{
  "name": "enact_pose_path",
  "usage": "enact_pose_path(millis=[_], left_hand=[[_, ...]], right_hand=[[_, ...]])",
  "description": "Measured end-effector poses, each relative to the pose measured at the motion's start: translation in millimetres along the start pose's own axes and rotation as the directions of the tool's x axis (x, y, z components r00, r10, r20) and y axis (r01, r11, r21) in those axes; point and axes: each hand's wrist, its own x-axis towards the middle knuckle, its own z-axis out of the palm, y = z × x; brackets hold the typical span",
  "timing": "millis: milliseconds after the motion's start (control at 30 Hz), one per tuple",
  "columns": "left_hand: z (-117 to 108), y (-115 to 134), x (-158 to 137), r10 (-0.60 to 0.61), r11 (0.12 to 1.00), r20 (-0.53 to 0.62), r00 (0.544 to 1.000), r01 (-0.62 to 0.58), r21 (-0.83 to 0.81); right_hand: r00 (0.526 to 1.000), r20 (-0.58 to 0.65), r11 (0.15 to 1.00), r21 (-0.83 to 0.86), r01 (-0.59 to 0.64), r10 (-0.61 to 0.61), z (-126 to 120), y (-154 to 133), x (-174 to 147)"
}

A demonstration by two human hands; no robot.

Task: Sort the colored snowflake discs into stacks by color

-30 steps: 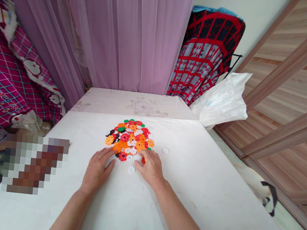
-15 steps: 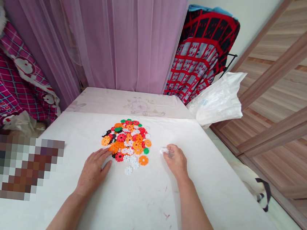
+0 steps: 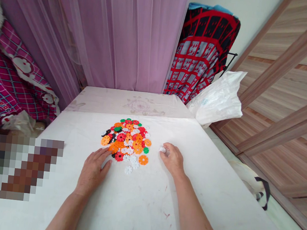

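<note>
A heap of notched plastic discs (image 3: 121,137) in orange, red, white, green and black lies on the white-covered table (image 3: 138,208). My left hand (image 3: 96,165) rests palm down at the heap's near left edge, fingers stretched, their tips touching an orange disc (image 3: 113,147). To the right of the heap, my right hand (image 3: 173,158) pinches white notched discs (image 3: 162,149) between thumb and fingers, close to the tabletop. How many it holds I cannot make out. A loose white disc (image 3: 128,170) and an orange disc (image 3: 143,160) lie at the near side of the heap.
Beyond the table hangs a purple curtain (image 3: 134,36). A white plastic bag (image 3: 218,100) stands at the far right corner, near a red and black patterned cloth (image 3: 198,50). Wooden wardrobe doors (image 3: 280,106) line the right side. A blurred-out patch covers the left table edge.
My right hand has shifted slightly left, its fingers closing around the white discs. My left hand and the heap stay as they were.
</note>
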Motion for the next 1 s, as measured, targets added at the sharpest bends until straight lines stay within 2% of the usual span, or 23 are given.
enact_pose_path(millis=[167, 267, 333, 400, 600, 733, 1000], left_hand=[[-1, 2, 0, -0.019, 1.000, 0.011, 1.000, 0.019, -0.008], [-3, 4, 1, -0.021, 1.000, 0.016, 1.000, 0.022, -0.019], [-4, 4, 1, -0.019, 0.999, 0.015, 1.000, 0.020, -0.025], [-4, 5, 1, -0.019, 1.000, 0.018, 1.000, 0.019, -0.025], [-3, 4, 1, -0.013, 1.000, 0.019, 1.000, 0.013, -0.018], [-2, 4, 1, -0.011, 1.000, 0.022, 1.000, 0.011, -0.016], [-3, 4, 2, -0.005, 1.000, 0.011, 1.000, 0.005, -0.016]], right_hand=[[0.997, -0.047, 0.998, 0.031, 0.061, -0.059, -7, -22, -10], [0.979, 0.066, 0.974, 0.137, 0.182, -0.192, -8, -50, -20], [0.939, 0.169, 0.943, 0.202, 0.265, -0.300, -7, -68, -26], [0.904, 0.231, 0.926, 0.210, 0.314, -0.359, -6, -81, -30], [0.882, 0.270, 0.922, 0.081, 0.379, -0.387, 0, -89, -34], [0.871, 0.291, 0.917, 0.083, 0.390, -0.396, 7, -90, -35], [0.903, 0.264, 0.940, 0.109, 0.323, -0.341, 10, -91, -33]])
